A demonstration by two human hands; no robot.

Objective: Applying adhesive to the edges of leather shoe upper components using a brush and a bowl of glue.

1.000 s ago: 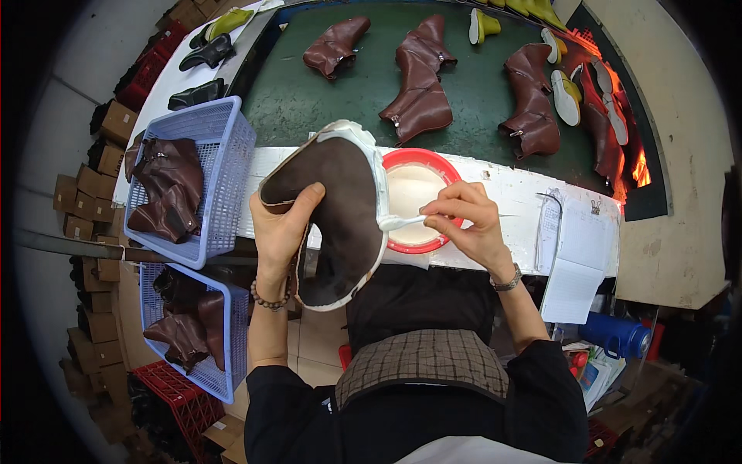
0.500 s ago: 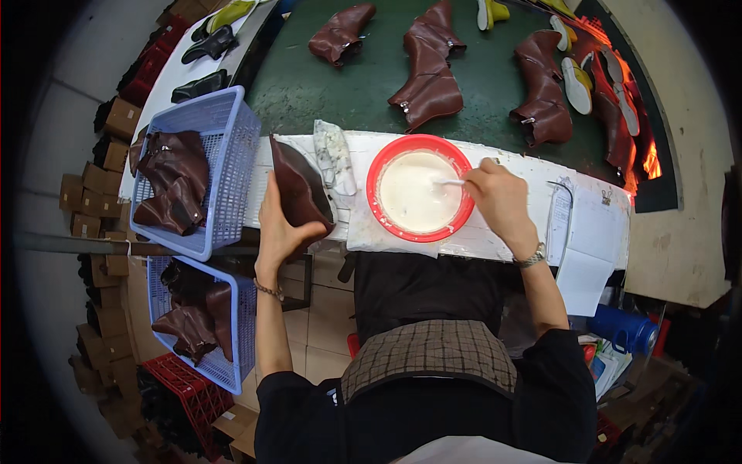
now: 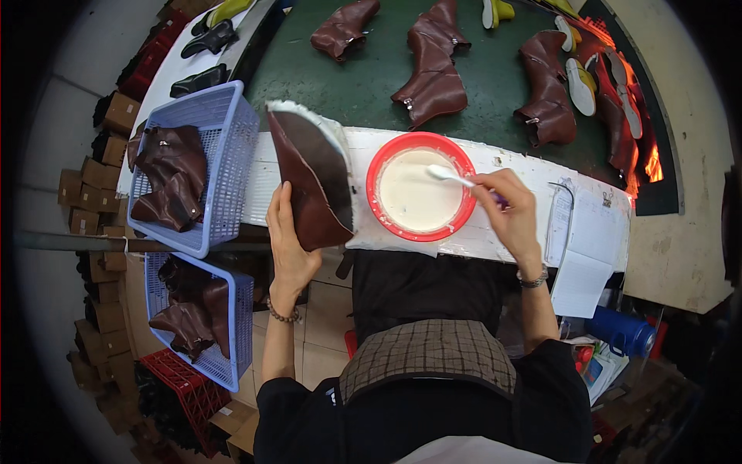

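Note:
My left hand holds a brown leather boot upper at its near left side, with the thumb at its lower edge. The upper stands spread open toward the right, showing its darker inside. In my right hand is a toothbrush with a white head, pinched by the handle. The brush head is over the white liquid in a red bowl, coated white. Behind the upper, a stained white cloth is partly hidden.
Two blue baskets with brown boot uppers stand at the left, one lower. More brown uppers lie on the green surface ahead. Papers and a blue bottle are at the right. Shoes and an orange glow are at the far right.
The boot upper has turned and spread wider, moving slightly right, with my left hand shifted lower on it. The brush head has come up from the white liquid and now shows.

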